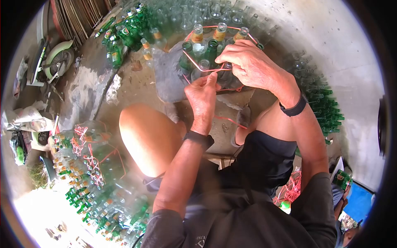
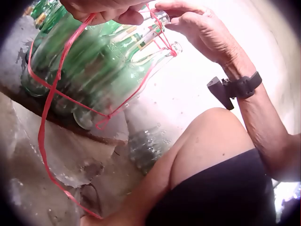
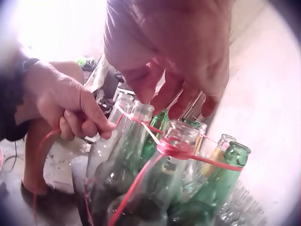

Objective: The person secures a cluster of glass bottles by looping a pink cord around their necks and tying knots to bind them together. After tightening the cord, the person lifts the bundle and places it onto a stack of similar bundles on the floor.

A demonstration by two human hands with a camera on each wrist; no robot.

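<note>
While a grey slab (image 1: pixel 167 78) is carrying the btl. bundle (image 1: pixel 211 51), the R hand (image 1: pixel 254 66) is curving over the necks (image 3: pixel 176 136), grip unclear, & the L hand (image 1: pixel 202 97) is pinching red twine (image 2: pixel 48 101) just beside them.

The left hand (image 1: pixel 202 97) pinches a red string (image 1: pixel 193 62) near the bottle necks, while the right hand (image 1: pixel 256 66) bends its fingers over the right side of the clustered bottles (image 1: pixel 211 51), at the string. The string loops around that cluster, which stands on a dark slab (image 1: pixel 167 78). More bottles (image 1: pixel 93 182) crowd the floor at lower left, and a spoked wheel (image 1: pixel 61 62) lies at upper left
</note>
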